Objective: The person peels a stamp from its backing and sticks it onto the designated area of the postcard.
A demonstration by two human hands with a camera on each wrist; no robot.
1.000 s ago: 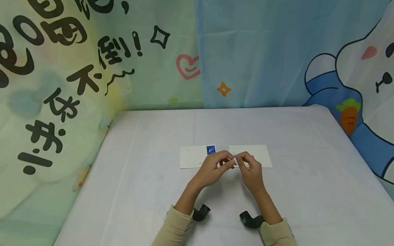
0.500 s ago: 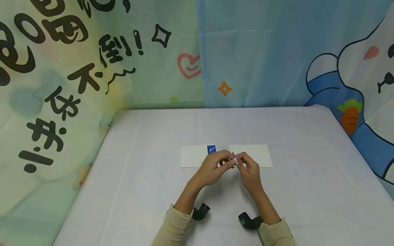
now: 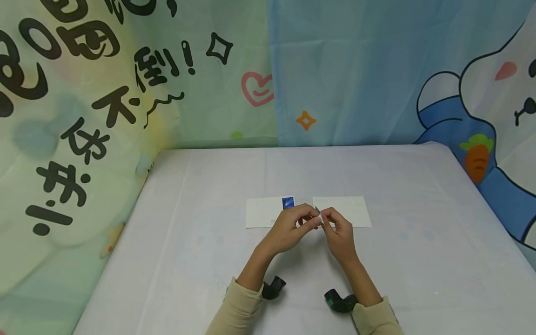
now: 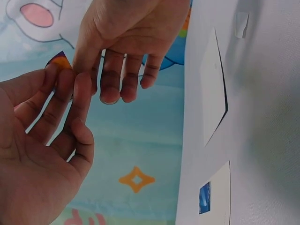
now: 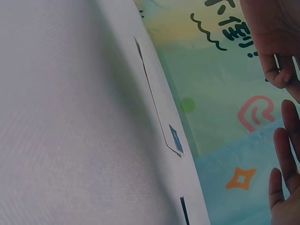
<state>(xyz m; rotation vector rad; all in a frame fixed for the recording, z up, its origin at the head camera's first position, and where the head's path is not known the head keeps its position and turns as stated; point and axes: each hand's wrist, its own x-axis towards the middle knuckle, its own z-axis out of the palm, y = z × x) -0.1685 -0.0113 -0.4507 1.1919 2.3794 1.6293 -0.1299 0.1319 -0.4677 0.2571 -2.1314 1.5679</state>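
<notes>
A small stamp (image 4: 61,61), orange and purple with a serrated edge, sticks up from the fingertips of my left hand (image 3: 289,230), which pinches it. Opposite, the thumb and index finger of my right hand (image 3: 344,237) meet at the same stamp; their exact grip is partly hidden. Both hands are raised above the near edges of two white envelopes. On the left envelope (image 3: 261,214) a blue stamp (image 3: 287,203) lies at the upper right corner. The right envelope (image 3: 349,211) shows a plain white face, partly covered by my fingers.
A white cloth covers the table (image 3: 209,279). In the left wrist view a small white scrap (image 4: 241,25) lies on it. Black wrist cameras (image 3: 274,288) hang below both wrists. A printed curtain (image 3: 356,70) stands behind the table.
Both hands stay at nearly the same place. Slightly more of the dark stamp tip shows between the fingers than a second ago. The envelopes have not moved.
</notes>
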